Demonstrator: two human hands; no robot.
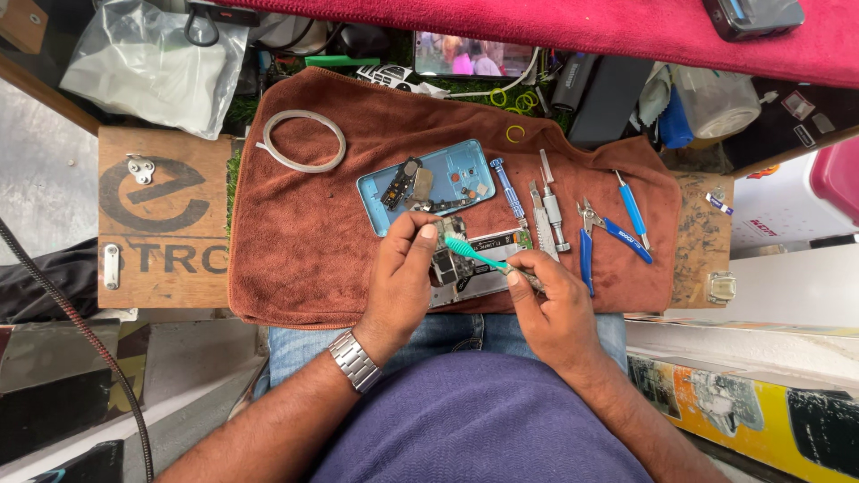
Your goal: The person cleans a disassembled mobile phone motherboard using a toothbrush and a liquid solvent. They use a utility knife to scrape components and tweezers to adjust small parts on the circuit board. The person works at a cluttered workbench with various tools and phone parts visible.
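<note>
Opened phone [474,268] half hidden under left hand [403,277], fingers pinched on it; teal toothbrush [474,257] gripped by right hand [550,300]; yellow-orange box [752,402] cut off.

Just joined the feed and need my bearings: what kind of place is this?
Probably a small phone repair bench. An opened phone frame lies on a brown towel beside blue-handled pliers and a screwdriver; the hands work a green brush over a circuit board.

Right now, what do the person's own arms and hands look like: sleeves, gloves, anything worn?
Both forearms are bare, no sleeves in view. The left hand and right hand wear no gloves. A silver metal link watch band sits on the left wrist. No rings visible; the right wrist is bare.
</note>
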